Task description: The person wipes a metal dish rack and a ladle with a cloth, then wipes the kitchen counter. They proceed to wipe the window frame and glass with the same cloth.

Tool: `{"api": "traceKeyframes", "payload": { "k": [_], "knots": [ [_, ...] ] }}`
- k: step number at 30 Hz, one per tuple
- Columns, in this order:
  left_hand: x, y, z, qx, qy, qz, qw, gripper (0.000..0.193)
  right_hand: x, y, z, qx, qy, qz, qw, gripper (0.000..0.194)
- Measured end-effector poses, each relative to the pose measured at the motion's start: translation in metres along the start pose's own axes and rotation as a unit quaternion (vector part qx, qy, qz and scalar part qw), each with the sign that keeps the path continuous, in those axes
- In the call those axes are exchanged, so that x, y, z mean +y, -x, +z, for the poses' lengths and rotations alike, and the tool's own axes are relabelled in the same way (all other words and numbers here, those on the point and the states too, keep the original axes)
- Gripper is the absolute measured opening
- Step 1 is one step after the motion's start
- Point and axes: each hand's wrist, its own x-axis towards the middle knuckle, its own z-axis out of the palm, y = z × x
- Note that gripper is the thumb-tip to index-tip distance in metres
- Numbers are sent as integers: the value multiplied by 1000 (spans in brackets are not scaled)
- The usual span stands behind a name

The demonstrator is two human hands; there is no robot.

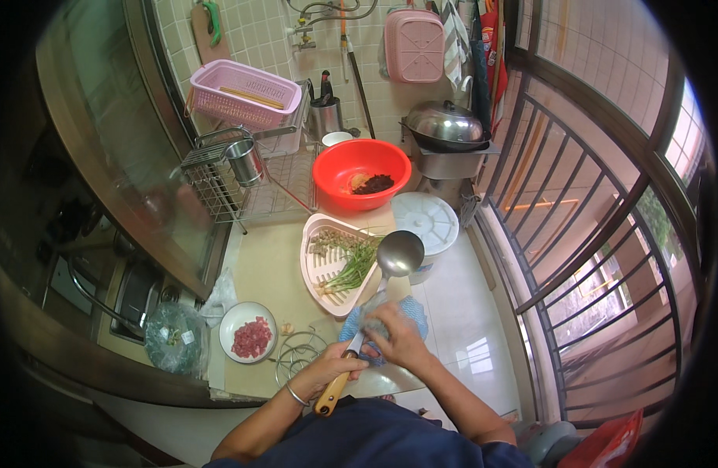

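A large metal ladle [400, 254] with a wooden handle [333, 391] points away from me, its bowl raised beside the vegetable basket. My left hand [330, 364] grips it where the handle meets the metal shaft. Around the shaft curl the fingers of my right hand [399, 334], blurred by motion, with a greyish pad or cloth [373, 309] pressed there; its exact kind is unclear. Beneath both hands lies a blue checked cloth [415, 311]. Spring onions [354, 266] rest in a pale pink slotted basket [310, 286] just beyond.
A white bowl [225, 345] of chopped meat [252, 338] stands left, near a coiled wire rack [297, 351]. Farther back are a red basin [362, 151], a lidded white bucket [424, 219], a wire dish rack [277, 193] and a lidded wok [446, 124]. Window railings [619, 304] flank the right.
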Motion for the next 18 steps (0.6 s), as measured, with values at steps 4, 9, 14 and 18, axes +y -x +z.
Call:
{"api": "traceKeyframes", "payload": {
  "k": [4,9,14,18],
  "knots": [
    [0,7,1,-32,33,-13,999,61,19,-28,-17,42,141,8,989,21],
    [-3,15,11,-74,35,-24,996,61,42,-60,-48,141,276,29,950,24],
    [-3,16,22,-90,4,-40,995,60,51,-60,-26,193,255,47,946,26],
    [-3,19,8,-53,36,-37,997,59,50,-43,-19,33,204,13,978,11]
  ]
}}
